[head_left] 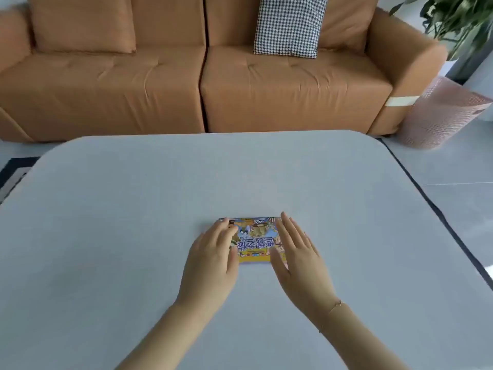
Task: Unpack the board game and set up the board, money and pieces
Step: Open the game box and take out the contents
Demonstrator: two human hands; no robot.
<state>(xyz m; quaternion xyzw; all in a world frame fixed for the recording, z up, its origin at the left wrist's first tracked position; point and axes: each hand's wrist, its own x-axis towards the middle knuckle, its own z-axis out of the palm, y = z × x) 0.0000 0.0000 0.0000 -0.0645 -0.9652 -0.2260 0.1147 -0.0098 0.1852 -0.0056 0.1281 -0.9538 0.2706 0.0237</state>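
Fingers of the left hand (213,252) lie flat on the game box (256,240) at the table's (106,222) near middle; the right hand (296,252) flanks it, straight-fingered. Lifting carelessly could spill pieces. Beyond stand a sofa (186,89), checked cushion (289,25) and plant (458,20); nothing obstructs.

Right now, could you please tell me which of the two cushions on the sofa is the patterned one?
The checked cushion, black and white, leaning on the right half of the sofa. The other cushion, on the left, is plain orange like the sofa.
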